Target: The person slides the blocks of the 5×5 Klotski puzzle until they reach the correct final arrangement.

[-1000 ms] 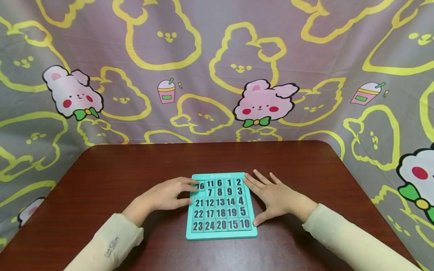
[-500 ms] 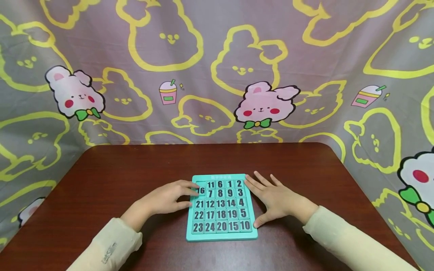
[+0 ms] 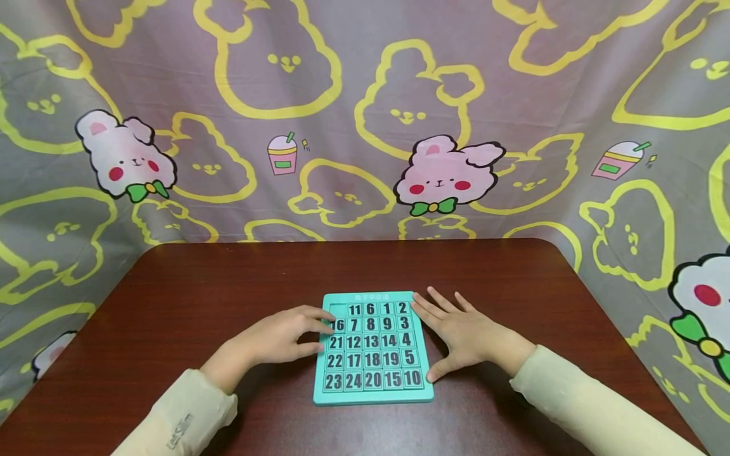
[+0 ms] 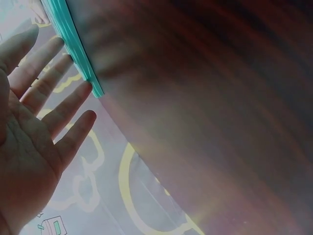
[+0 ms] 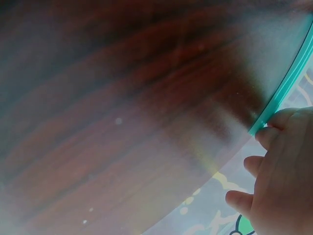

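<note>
A turquoise sliding number puzzle (image 3: 373, 398) lies flat on the table, with black numbers on its square tiles. My left hand (image 3: 278, 335) is at its left side, fingertips touching the tile numbered 16 (image 3: 339, 326) and thumb by the frame's left edge. That tile sits at the left end of the second row. Above it, the top left corner slot (image 3: 338, 310) holds no tile. Spread wide, my right hand (image 3: 464, 332) rests against the right edge, with fingers at the upper corner and thumb near the lower corner. The left wrist view shows fairly straight left fingers (image 4: 56, 110).
The dark red-brown wooden table (image 3: 217, 278) has rounded far corners. A grey-mauve curtain (image 3: 342, 82) printed with yellow outlines and rabbit heads hangs behind it and along both sides.
Under my left fingertips, tile 16 has slid down from the top row into the second row, leaving the gap in the top left corner. My right hand has stayed in place.
</note>
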